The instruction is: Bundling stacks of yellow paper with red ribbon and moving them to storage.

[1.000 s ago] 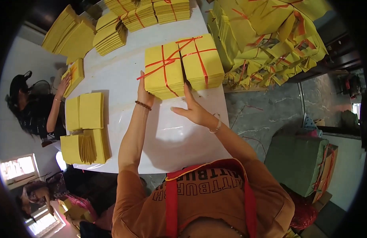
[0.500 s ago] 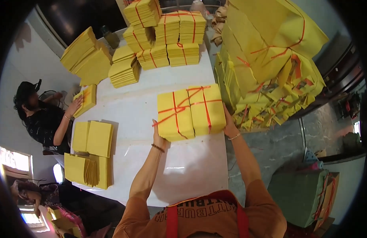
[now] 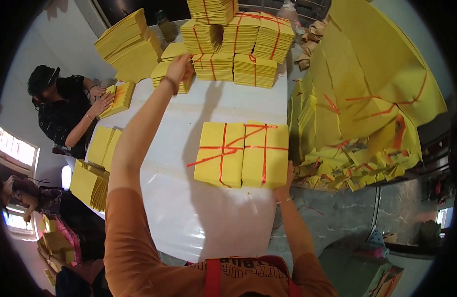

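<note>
Two blocks of yellow paper, bound side by side with red ribbon into a bundle (image 3: pixel 218 169), lie on the white table at its right edge. My right hand (image 3: pixel 286 184) grips the bundle's lower right side, thumb up along it and the other fingers hidden. Stretched to the far left, my left hand (image 3: pixel 178 72) is over the right end of a stack of folded yellow paper (image 3: pixel 159 74). Its fingers are smeared and partly hidden, so whether it grips the stack cannot be seen.
Red-tied yellow stacks (image 3: pixel 213 68) pile up along the white table's (image 3: pixel 174 198) far side. Loose yellow sheaves (image 3: pixel 90 183) lie at its left edge. A co-worker (image 3: pixel 65 109) rests hands on a yellow block (image 3: pixel 122 96). Big yellow sacks (image 3: pixel 377 84) stand at right.
My left hand has let go of the bundle and reached far left to the folded stack. My right hand stays at the bundle's right side. The view has shifted.
</note>
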A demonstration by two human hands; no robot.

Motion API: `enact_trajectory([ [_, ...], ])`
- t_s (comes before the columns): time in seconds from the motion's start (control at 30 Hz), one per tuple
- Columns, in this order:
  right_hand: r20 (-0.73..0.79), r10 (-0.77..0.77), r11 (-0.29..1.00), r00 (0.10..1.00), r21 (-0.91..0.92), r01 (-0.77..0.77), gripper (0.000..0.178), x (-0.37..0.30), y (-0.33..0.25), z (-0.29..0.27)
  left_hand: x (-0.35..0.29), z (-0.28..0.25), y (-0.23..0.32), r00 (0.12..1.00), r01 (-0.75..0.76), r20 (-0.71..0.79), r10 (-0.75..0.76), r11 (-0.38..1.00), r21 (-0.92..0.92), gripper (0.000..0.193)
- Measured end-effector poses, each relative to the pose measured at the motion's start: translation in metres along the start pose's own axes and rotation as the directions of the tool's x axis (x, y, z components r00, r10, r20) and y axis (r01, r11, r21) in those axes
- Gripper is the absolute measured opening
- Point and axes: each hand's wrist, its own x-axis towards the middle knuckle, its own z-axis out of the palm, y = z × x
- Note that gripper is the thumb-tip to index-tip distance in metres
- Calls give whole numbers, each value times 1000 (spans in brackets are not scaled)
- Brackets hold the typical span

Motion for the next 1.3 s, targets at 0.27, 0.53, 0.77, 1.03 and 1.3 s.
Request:
enact_trajectory([
  [0.27,29,459,613,888,713,-340,43,-9,4,-7,138,97,60,986,4,-122,-113,749,-663,52],
  [0.53,-57,-24,979,998,-203,12,42,-3,-49,-8,168,105,54,993,-53,-101,-65,512,-857,20],
  [0.77,10,-32,996,999,-89,33,41,-10,-26,-19,138,107,69,943,-72,-240,-230,563,-823,14],
  [1.03,71,90,993,993,68,-95,41,7,-11,-29,48,61,27,984,-161,-86,156,572,-804,12],
  [1.3,163,-97,960,982,274,49,67,103,-282,60,-106,15,-99,997,-5,60,50,810,-587,8],
])
